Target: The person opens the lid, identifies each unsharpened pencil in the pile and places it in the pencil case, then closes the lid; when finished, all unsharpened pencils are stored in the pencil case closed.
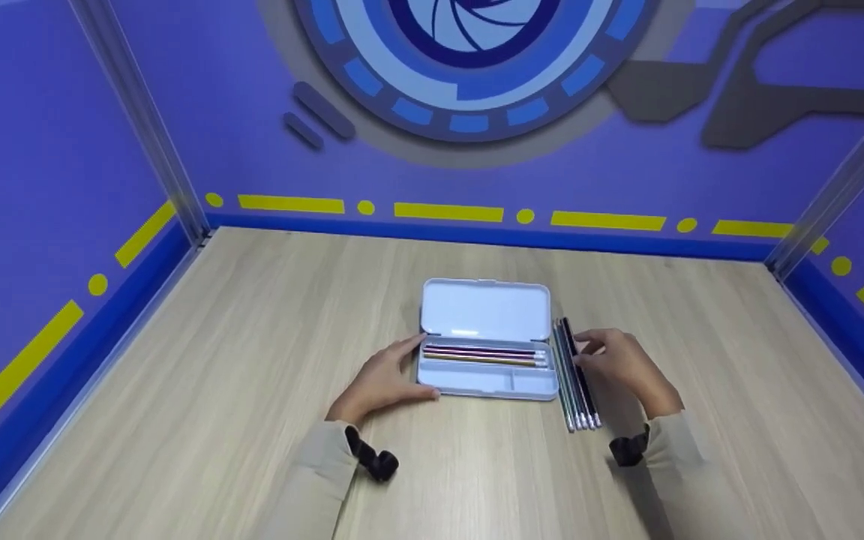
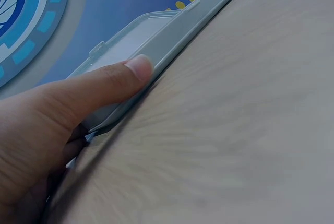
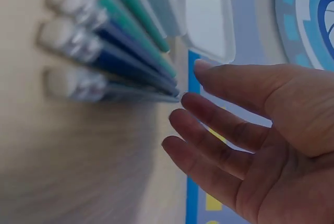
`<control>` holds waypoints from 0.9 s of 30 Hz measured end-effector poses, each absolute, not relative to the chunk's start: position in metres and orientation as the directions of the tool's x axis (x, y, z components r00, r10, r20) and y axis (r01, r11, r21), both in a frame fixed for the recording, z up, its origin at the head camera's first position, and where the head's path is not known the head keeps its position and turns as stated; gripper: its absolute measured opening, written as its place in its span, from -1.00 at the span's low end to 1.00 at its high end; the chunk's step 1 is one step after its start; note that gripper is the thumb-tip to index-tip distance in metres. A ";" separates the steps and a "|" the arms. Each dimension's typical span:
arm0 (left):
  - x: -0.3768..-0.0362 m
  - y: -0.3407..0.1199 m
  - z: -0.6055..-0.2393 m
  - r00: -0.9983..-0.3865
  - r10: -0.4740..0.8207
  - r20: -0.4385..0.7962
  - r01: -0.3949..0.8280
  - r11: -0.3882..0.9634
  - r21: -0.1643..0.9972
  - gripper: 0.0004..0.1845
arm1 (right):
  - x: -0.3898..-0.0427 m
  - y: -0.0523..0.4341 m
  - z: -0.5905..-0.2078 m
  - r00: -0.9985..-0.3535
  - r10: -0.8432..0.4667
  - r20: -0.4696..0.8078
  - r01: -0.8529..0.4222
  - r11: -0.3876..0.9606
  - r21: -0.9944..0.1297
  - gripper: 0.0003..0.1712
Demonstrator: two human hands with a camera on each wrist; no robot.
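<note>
Several light, stiff pencils (image 1: 576,382) lay right of the case (image 1: 488,341) your left hand (image 1: 383,379) steadied flat; your right hand (image 1: 623,364), fingers loose and empty, could have pinched one mid-shaft.

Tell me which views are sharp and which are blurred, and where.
Head view: evenly lit and sharp, pencil case crisp. Left wrist view: thumb fairly clear, table smeared. Right wrist view: pencils close and out of focus, right hand sharper.
</note>
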State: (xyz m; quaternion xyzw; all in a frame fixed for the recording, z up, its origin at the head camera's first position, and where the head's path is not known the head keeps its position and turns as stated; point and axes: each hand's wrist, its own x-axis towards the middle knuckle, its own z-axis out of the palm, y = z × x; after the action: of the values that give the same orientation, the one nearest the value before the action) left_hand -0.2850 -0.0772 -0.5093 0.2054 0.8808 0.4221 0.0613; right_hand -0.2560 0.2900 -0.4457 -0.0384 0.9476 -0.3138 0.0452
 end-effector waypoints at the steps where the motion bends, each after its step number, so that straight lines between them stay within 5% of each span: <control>1: -0.285 -0.077 -0.509 -0.907 0.415 0.068 0.312 0.556 0.770 0.11 | -0.255 0.291 -0.447 -0.992 -0.097 -0.081 -0.029 0.797 -0.604 -0.50; 8: -0.288 -0.076 -0.504 -0.899 0.429 0.081 0.335 0.558 0.759 0.08 | -0.250 0.303 -0.455 -0.983 -0.086 -0.165 0.037 0.778 -0.627 -0.36; 27: -0.285 -0.078 -0.510 -0.905 0.420 0.067 0.313 0.551 0.774 0.09 | -0.245 0.300 -0.462 -0.983 -0.044 -0.180 0.098 0.702 -0.705 -0.47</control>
State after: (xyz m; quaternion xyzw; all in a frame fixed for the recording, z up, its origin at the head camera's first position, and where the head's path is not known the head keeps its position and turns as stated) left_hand -0.2847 -0.0776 -0.5096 0.2085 0.8784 0.4254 0.0631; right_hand -0.2448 0.3001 -0.4623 0.0145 0.9180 -0.3854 0.0921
